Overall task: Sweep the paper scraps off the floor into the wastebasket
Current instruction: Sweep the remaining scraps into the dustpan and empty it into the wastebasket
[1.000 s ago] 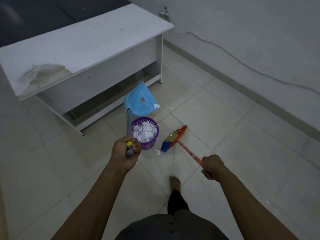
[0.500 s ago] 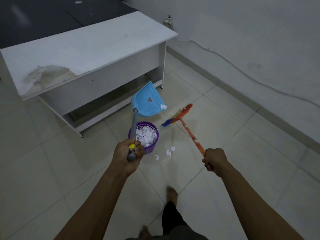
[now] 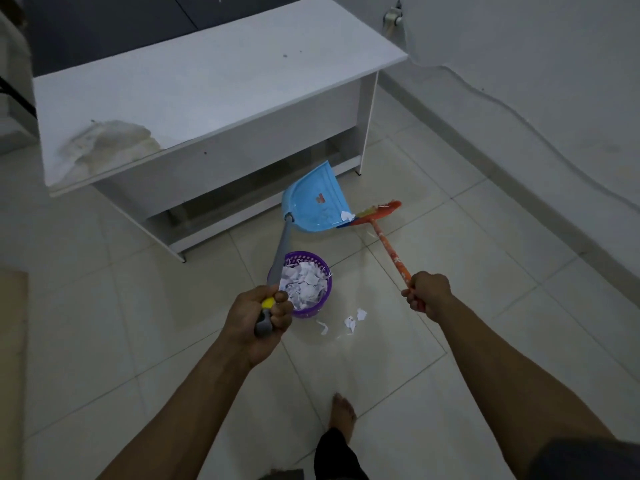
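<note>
1. The left hand [image 3: 258, 322] is closed in a fist around the grey, yellow-banded grip of the dustpan handle [image 3: 278, 258]. As half a second ago, the handle runs up and away from the fist to the blue dustpan [image 3: 313, 202], which stands beyond the wastebasket, before the white desk [image 3: 207, 88].
2. The right hand [image 3: 427, 294] is clenched around the orange broom stick [image 3: 389, 251]. The broom head [image 3: 375, 213] lies at the far end of the stick from that grip, now touching the dustpan's right lip; half a second ago it stood apart from the pan, and a second ago it was down beside the wastebasket.
3. One white scrap [image 3: 346, 215] sits on the pan's lip right at the broom head.
4. The purple wastebasket [image 3: 301, 284], full of white paper, stands just beyond the left fist, under the handle.
5. A few paper scraps [image 3: 351, 320] lie on the tiled floor [image 3: 467, 237] between the two hands, just right of the basket, unmoved since half a second ago.
6. A bare foot [image 3: 343, 412] stands on the floor nearer the camera than both hands.
</note>
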